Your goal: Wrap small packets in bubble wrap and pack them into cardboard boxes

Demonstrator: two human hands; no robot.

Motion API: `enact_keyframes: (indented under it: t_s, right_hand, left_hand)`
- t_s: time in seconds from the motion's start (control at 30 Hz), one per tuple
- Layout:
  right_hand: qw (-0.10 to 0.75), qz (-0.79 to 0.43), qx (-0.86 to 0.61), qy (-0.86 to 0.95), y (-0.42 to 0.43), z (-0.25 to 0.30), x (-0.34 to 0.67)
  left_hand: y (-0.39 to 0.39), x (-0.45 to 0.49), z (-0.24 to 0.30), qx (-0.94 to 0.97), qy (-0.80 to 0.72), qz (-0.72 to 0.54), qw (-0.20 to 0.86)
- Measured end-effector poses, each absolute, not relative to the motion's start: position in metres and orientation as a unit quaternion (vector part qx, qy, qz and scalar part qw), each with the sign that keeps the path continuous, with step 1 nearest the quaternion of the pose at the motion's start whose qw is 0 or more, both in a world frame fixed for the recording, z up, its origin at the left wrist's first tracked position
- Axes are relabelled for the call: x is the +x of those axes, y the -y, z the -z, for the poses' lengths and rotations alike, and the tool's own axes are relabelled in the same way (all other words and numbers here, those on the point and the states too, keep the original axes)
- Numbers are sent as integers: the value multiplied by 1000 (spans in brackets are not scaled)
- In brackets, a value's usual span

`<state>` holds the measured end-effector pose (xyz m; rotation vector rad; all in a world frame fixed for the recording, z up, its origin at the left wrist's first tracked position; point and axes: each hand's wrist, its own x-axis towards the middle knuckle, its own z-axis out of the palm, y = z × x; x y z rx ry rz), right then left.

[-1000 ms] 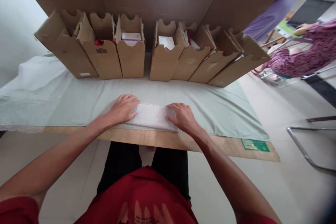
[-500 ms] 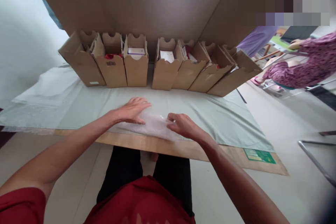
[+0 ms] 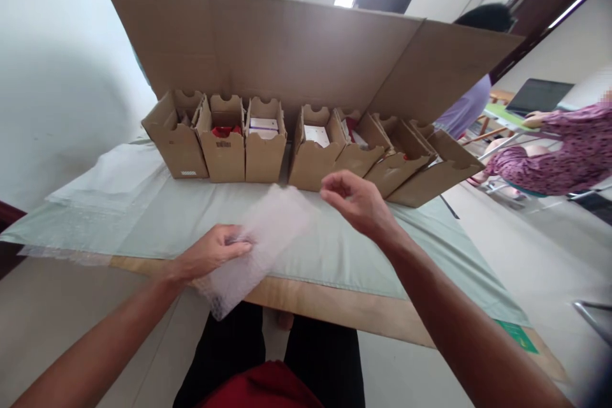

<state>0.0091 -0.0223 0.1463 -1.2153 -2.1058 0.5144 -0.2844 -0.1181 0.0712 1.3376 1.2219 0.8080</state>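
A translucent bubble wrap pouch (image 3: 268,242) is tilted above the front of the cloth-covered table. My left hand (image 3: 210,252) grips its left edge, thumb on top and fingers underneath. The pouch's lower corner reaches past the table's front edge. Just beyond its upper right corner is my right hand (image 3: 356,201), fingers curled and thumb close to the index finger. Whether anything thin lies in that pinch is hidden. Cardboard file boxes (image 3: 265,159) stand in a row behind both hands, with white boxes (image 3: 315,135) and red items (image 3: 227,131) inside some of them.
A stack of bubble wrap sheets (image 3: 109,178) lies at the table's left end. Tall cardboard panels (image 3: 306,44) rise behind the boxes. On the right sit a person in a patterned pink garment (image 3: 568,153) and a laptop (image 3: 538,97). A metal leg (image 3: 590,322) stands at lower right.
The bubble wrap pouch has been lifted from the table and tilted, held by my left hand. My right hand has risen away from it toward the boxes. The view has tipped upward.
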Motion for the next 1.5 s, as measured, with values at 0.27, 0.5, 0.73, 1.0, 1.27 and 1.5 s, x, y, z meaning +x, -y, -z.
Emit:
enact_keyframes:
  t_s: [0.27,0.5,0.73,1.0,1.27,1.5]
  right_hand:
    - [160,-139,-494,843,-79,-164,-120]
    - [169,-86,-541,819,-61,-149,-114]
    - [234,-197,-488,817,60,-138,12]
    - [359,-168,-547,738,57,-129,136]
    - [358,-408,-482,687,75,-57,137]
    - [447,-351,-530,629,23,-38,116]
  left_hand:
    - [173,-311,-18,229,-571,-557,558]
    - [179,-316,-28,125,-587,-605,523]
    - [168,-308,-33,113,-547,-646,520]
    - [130,-246,-41,158,-496,-628,578]
    - [115,-190,-33,213,-437,-647,587]
    - [54,-174,-44,197,-415,-648,607]
